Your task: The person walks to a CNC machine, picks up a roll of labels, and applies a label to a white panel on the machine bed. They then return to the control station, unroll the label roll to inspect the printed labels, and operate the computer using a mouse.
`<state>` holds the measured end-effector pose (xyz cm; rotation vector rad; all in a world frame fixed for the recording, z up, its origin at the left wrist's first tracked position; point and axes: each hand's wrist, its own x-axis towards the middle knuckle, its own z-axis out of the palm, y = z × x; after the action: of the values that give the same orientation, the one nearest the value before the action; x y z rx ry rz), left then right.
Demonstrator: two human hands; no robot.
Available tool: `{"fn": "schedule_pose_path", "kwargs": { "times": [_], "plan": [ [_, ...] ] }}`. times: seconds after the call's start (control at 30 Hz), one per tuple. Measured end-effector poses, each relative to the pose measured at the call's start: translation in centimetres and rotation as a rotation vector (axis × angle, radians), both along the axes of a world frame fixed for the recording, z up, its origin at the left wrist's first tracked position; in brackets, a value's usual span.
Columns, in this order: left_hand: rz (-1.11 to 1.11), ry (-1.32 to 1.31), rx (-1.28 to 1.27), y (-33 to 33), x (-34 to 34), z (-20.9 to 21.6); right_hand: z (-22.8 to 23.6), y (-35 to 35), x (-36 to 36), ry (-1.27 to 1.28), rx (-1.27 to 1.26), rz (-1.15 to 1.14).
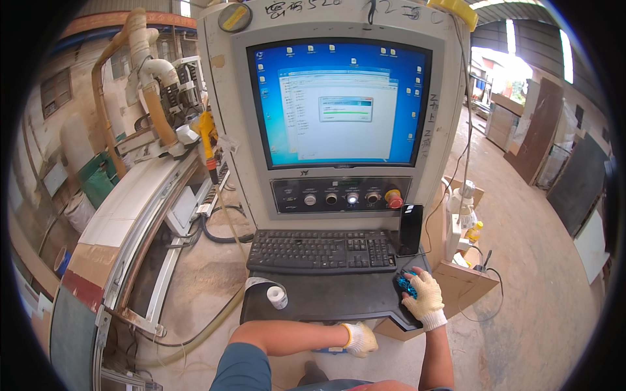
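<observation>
My right hand [425,300], in a cream knitted glove with bare fingertips, rests over a black and blue computer mouse [407,283] at the right end of the black shelf [326,298]. Its fingers curve round the mouse. My left forearm lies across in front of the shelf's near edge. At its end my left hand [360,340], gloved the same way, is curled closed; whatever it may hold is hidden. Behind the shelf a black keyboard [319,251] lies below the monitor [339,104], which shows overlapping windows and a small box with a green bar.
A white paper roll [277,298] stands on the shelf's left. A dark phone [411,229] leans upright beside the keyboard. Above it is a button panel [342,194] with a red knob [394,199]. A long machine bed [130,215] runs at left; boards [580,182] lean at right.
</observation>
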<state>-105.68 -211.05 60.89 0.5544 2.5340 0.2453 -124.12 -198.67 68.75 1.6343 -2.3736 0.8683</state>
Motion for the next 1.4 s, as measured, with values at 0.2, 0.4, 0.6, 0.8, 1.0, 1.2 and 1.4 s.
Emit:
{"fn": "schedule_pose_path", "kwargs": {
  "times": [0.2, 0.4, 0.6, 0.8, 1.0, 1.2, 1.4],
  "plan": [
    [0.011, 0.020, 0.035, 0.0, 0.1, 0.2, -0.4, 0.0, -0.3, 0.017, 0.004, -0.013],
    [-0.008, -0.020, -0.002, 0.1, 0.2, 1.4, -0.6, 0.0, -0.4, 0.052, 0.018, -0.022],
    [-0.020, -0.004, 0.033, 0.0, 0.3, 2.3, -0.3, 0.0, -0.2, 0.056, 0.040, -0.030],
    [-0.027, -0.010, 0.037, 0.0, 0.4, 2.6, -0.1, 0.1, 0.0, 0.060, 0.043, -0.030],
    [-0.016, 0.011, 0.031, 0.0, 0.4, 1.9, 0.0, 0.0, 0.0, 0.052, 0.037, -0.022],
    [0.007, 0.003, 0.010, -0.2, 0.0, 0.3, -0.1, -0.2, 0.0, 0.027, 0.007, -0.021],
    [0.003, 0.026, 0.039, -0.2, 0.0, -0.1, -0.5, -0.1, -0.3, 0.037, 0.003, -0.008]
  ]
}}
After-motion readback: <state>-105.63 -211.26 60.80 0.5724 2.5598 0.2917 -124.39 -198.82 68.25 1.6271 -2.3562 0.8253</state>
